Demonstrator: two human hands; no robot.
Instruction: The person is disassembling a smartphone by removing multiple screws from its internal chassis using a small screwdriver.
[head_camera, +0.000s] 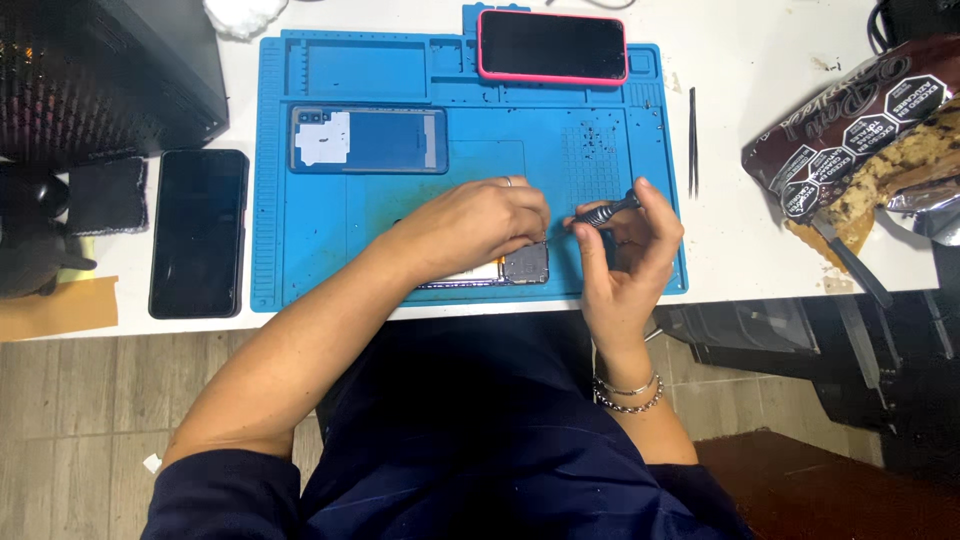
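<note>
Under the left hand (478, 228), an opened phone (500, 270) lies mostly hidden.

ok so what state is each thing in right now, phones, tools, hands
opened phone: back off, insides bared, on the blue mat
left hand: pressing down on the opened phone
right hand: fingers closed on a screwdriver
back cover: detached, lying flat
pink-cased phone: screen dark
black phone: screen dark, off the mat
tweezers: lying unused
snack bag: torn open
</note>
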